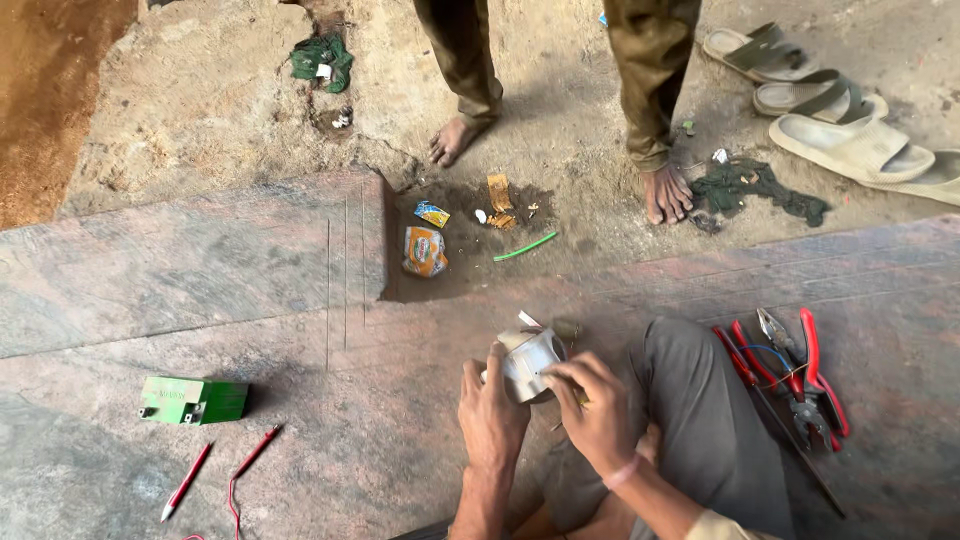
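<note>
Green box: a small green block [193, 399] sits on the stone slab [200, 270] near its left edge, well apart from the hands.
Red probes: two red-handled probes [186, 482] lie just below the green box, toward the slab's near-left corner — a thin red lead trails from one.
Litter pit: a square recess [455, 265] in the slab's far edge holds wrappers [424, 250] and a green stick [524, 246].
Left hand: the left hand [491, 412] is curled around the side of a small whitish cylindrical part [530, 360], gripping it from the left.
Whitish part: held up between both hands, above the slab's near-middle edge.
Right hand: the right hand [595, 405] rests on the part's right side, fingertips pressed together on something small — what it pinches I cannot tell.
Pliers: red-handled pliers [800, 375] lie on the slab beside the grey-trousered knee, toward the right edge.
Bystander: two bare feet [665, 192] stand on the dirt beyond the slab.
Sandals: pale sandals [850, 145] lie at the far right.
</note>
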The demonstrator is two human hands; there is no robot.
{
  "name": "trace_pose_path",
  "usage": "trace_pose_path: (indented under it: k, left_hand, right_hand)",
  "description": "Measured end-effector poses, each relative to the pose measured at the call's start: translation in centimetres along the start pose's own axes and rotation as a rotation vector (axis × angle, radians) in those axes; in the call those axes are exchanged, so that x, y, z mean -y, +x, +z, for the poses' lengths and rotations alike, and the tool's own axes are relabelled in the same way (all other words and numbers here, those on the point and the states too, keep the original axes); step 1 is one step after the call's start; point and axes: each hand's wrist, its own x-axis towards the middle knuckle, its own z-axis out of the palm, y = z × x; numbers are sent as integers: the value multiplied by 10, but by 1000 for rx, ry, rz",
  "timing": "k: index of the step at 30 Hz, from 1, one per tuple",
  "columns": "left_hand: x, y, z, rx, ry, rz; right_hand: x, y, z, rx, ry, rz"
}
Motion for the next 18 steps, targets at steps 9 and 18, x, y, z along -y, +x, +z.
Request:
trace_pose_path:
  k: [9, 18]
  left_hand:
    - [-1, 1, 0, 28, 7, -65]
    - [0, 0, 1, -36, 5, 11]
  right_hand:
    - [-5, 5, 0, -13, -24, 48]
    - [-18, 3, 2, -22, 4, -2]
